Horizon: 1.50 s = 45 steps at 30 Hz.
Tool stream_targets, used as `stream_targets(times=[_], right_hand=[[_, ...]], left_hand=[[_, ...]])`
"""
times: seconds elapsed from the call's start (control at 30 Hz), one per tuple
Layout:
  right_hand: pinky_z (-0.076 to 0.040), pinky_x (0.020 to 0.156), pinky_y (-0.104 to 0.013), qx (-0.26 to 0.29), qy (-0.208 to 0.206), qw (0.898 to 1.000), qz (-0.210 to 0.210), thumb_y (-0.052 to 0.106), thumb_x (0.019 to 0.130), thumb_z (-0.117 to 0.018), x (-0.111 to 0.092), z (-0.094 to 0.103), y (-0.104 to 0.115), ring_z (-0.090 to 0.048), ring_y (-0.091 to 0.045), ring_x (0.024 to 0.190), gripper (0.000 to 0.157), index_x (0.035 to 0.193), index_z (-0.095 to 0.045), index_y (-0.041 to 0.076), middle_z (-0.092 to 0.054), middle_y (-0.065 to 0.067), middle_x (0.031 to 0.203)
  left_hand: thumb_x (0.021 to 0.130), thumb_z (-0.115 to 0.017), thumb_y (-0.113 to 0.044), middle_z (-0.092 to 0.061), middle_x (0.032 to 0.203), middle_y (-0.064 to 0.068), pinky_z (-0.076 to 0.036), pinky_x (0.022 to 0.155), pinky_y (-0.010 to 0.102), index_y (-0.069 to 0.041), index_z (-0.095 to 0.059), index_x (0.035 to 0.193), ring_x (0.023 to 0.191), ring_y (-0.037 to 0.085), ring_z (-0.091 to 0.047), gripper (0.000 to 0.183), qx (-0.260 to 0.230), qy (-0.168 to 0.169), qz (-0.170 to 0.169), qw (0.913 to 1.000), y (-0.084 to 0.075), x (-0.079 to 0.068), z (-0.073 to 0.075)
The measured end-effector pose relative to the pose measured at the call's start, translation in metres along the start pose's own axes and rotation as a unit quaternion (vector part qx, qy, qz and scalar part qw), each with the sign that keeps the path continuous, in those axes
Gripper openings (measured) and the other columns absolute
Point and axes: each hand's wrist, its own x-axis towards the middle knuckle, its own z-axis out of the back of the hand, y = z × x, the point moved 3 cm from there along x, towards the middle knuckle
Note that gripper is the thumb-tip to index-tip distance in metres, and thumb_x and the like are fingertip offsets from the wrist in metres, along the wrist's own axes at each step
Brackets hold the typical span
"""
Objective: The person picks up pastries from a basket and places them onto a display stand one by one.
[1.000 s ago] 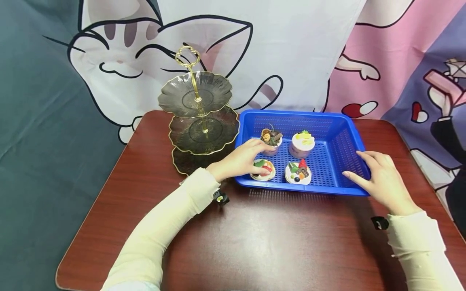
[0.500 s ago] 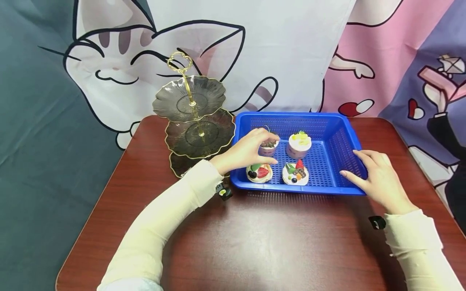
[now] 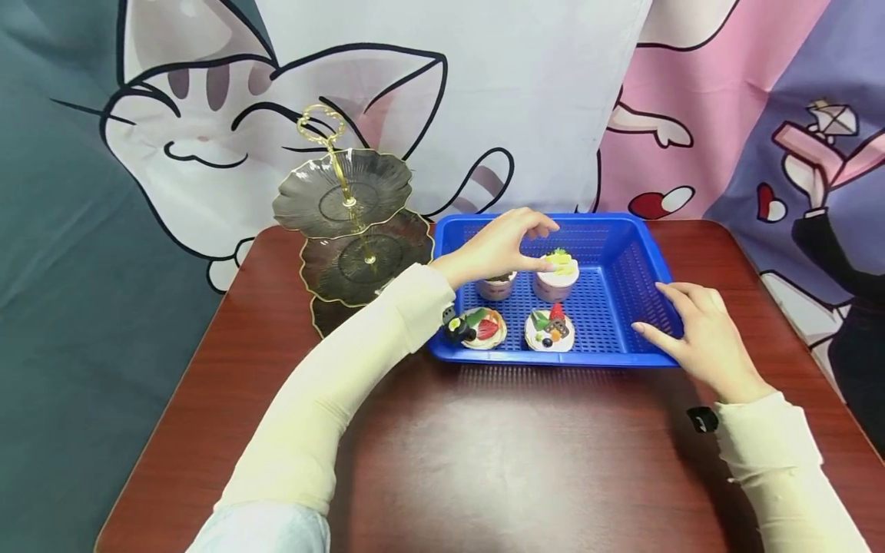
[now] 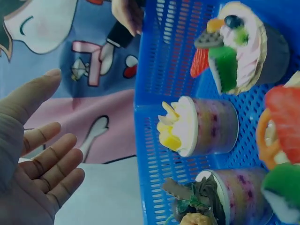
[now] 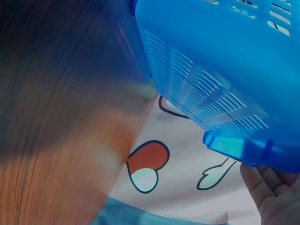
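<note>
My left hand (image 3: 505, 242) hovers over the back left of a blue plastic basket (image 3: 588, 359), fingers and thumb spread, holding nothing. Just below its thumb is a toy dessert cup with yellow fruit (image 3: 555, 286). A chocolate-topped dessert cup (image 3: 496, 288) stands partly hidden under the palm; its nuts and dark topping show in the left wrist view. Nearer the front lie two toy fruit tarts, a strawberry tart (image 3: 485, 329) and a tart with a chocolate piece (image 3: 549, 332). My right hand (image 3: 712, 334) grips the basket's right rim, fingers under its edge in the right wrist view (image 5: 269, 185).
A three-tier dark glass stand (image 3: 366, 261) with gold edges and a gold handle stands left of the basket, close beside it. Both rest on a reddish-brown wooden table (image 3: 539, 453). A cartoon-print curtain (image 3: 525, 100) hangs behind the table.
My left hand has left the strawberry tart and moved up and right, over the two cups. My right hand keeps its place on the rim. The head view has shifted slightly.
</note>
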Motion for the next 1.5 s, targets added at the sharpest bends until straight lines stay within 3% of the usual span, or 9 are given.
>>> stream_targets(times=[0.27, 0.57, 0.8, 0.97, 1.27, 1.5], right_hand=[[-0.036, 0.097, -0.062, 0.003, -0.006, 1.000, -0.004, 0.035, 0.079, -0.076, 0.000, 0.001, 0.001, -0.038, -0.044, 0.120, 0.070, 0.129, -0.051, -0.007, -0.048, -0.028, 0.127], [-0.038, 0.095, -0.064, 0.000, -0.005, 1.000, -0.007, 0.035, 0.081, -0.074, -0.004, -0.001, 0.002, -0.039, -0.043, 0.119, 0.068, 0.130, -0.051, -0.007, -0.048, -0.028, 0.127], [-0.039, 0.095, -0.063, 0.009, -0.013, 1.000, -0.008, 0.031, 0.079, -0.076, -0.005, -0.003, 0.001, -0.040, -0.041, 0.119, 0.067, 0.130, -0.051, -0.005, -0.049, -0.026, 0.127], [-0.041, 0.094, -0.062, 0.011, -0.019, 1.000, -0.006, 0.028, 0.077, -0.077, -0.006, -0.002, 0.001, -0.040, -0.040, 0.119, 0.067, 0.130, -0.052, -0.004, -0.049, -0.025, 0.127], [-0.043, 0.091, -0.062, 0.007, -0.019, 1.000, 0.000, 0.028, 0.078, -0.077, -0.006, -0.006, 0.001, -0.042, -0.040, 0.116, 0.066, 0.130, -0.052, -0.004, -0.050, -0.024, 0.126], [-0.042, 0.091, -0.061, 0.002, -0.019, 1.000, 0.002, 0.030, 0.079, -0.076, -0.007, -0.001, 0.000, -0.042, -0.039, 0.116, 0.066, 0.130, -0.052, -0.004, -0.050, -0.024, 0.126]], left_hand=[[0.084, -0.072, -0.039, -0.057, 0.128, 0.006, -0.040, 0.102, 0.027, -0.013, -0.053, 0.134, 0.118, 0.016, -0.052, 0.060, 0.002, 0.030, 0.003, 0.9995, 0.010, 0.038, -0.015], [0.082, -0.075, -0.038, -0.057, 0.126, 0.010, -0.041, 0.101, 0.031, -0.007, -0.054, 0.132, 0.117, 0.020, -0.052, 0.062, 0.028, 0.066, -0.007, 0.9974, 0.027, 0.060, -0.036], [0.078, -0.078, -0.040, -0.057, 0.127, 0.010, -0.040, 0.103, 0.032, -0.006, -0.052, 0.133, 0.119, 0.020, -0.051, 0.070, 0.047, 0.105, -0.011, 0.9933, 0.046, 0.068, -0.048], [0.076, -0.079, -0.041, -0.058, 0.126, 0.008, -0.040, 0.103, 0.033, -0.007, -0.053, 0.132, 0.119, 0.020, -0.053, 0.070, 0.061, 0.129, -0.012, 0.9896, 0.049, 0.072, -0.056], [0.073, -0.081, -0.044, -0.058, 0.127, 0.006, -0.035, 0.107, 0.037, -0.009, -0.049, 0.135, 0.119, 0.019, -0.051, 0.077, 0.079, 0.132, -0.002, 0.9880, 0.054, 0.071, -0.066], [0.073, -0.080, -0.046, -0.057, 0.124, 0.005, -0.036, 0.104, 0.036, -0.009, -0.050, 0.136, 0.116, 0.018, -0.050, 0.079, 0.117, 0.139, -0.016, 0.9831, 0.052, 0.076, -0.069]])
